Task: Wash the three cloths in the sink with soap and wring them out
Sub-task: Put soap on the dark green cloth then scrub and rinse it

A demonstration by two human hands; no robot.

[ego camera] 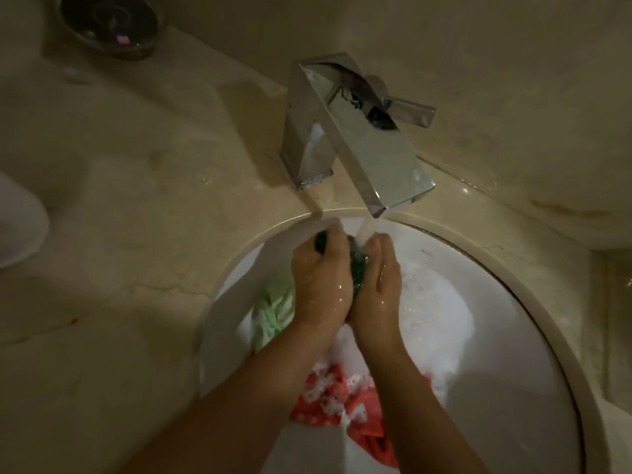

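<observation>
Between my two hands I hold a dark green cloth under the running water from the chrome faucet. My left hand grips it from the left, and a dark end sticks out above the fingers. My right hand presses it from the right with curled fingers. A light green cloth lies in the white sink to the left of my hands. A red cloth with white dots lies under my forearms, covered in suds.
White foam fills the middle of the basin. A dark soap dish with a pink bit stands on the beige marble counter at the top left. The faucet lever points right. A white object sits at the left edge.
</observation>
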